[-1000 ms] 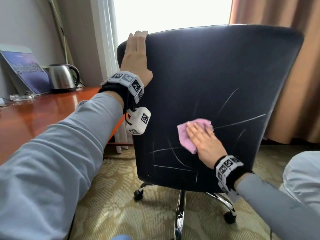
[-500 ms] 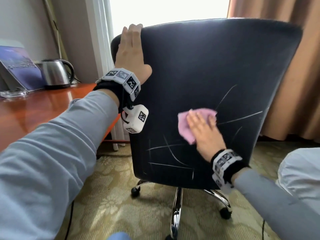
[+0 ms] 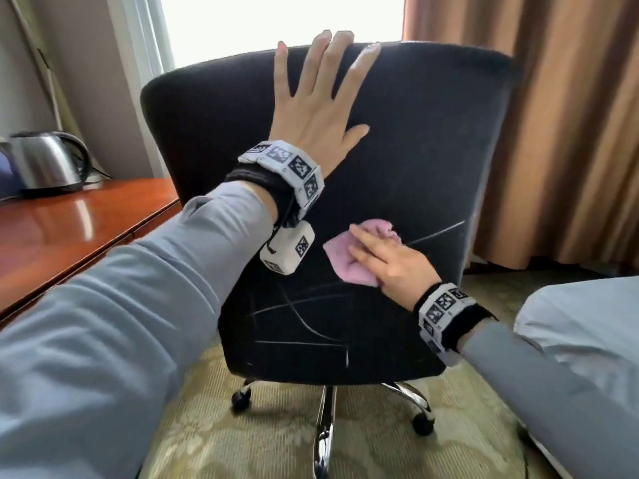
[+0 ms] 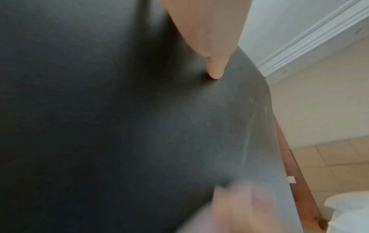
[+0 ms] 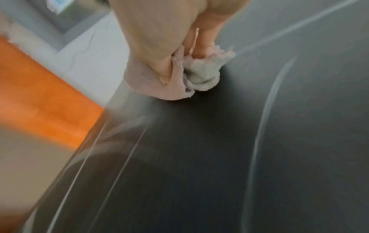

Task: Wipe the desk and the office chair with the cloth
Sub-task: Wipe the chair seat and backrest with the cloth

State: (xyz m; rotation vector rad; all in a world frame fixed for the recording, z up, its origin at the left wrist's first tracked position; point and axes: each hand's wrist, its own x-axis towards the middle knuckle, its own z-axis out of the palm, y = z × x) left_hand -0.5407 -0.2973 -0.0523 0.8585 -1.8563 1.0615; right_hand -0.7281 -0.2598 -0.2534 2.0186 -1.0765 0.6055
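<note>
The black office chair (image 3: 415, 150) faces away from me, its back marked with pale scratches. My left hand (image 3: 318, 108) lies flat on the upper back, fingers spread, tips at the top edge. In the left wrist view one finger of the left hand (image 4: 214, 69) touches the dark chair back (image 4: 119, 126). My right hand (image 3: 383, 261) presses a pink cloth (image 3: 340, 259) against the middle of the back with extended fingers. The right wrist view shows the cloth (image 5: 159, 85) bunched under the fingers of the right hand (image 5: 159, 39) on the chair back (image 5: 219, 157). The wooden desk (image 3: 69, 229) stands at the left.
A steel kettle (image 3: 45, 160) sits on the desk's far end. A white bed (image 3: 587, 323) is close at the right, brown curtains (image 3: 570, 133) hang behind the chair. The chair's chrome wheeled base (image 3: 325, 426) stands on patterned carpet (image 3: 242, 444).
My left hand has shifted from the chair back's top left corner toward the middle of the top edge and spread its fingers. The right hand keeps the cloth near the long scratch.
</note>
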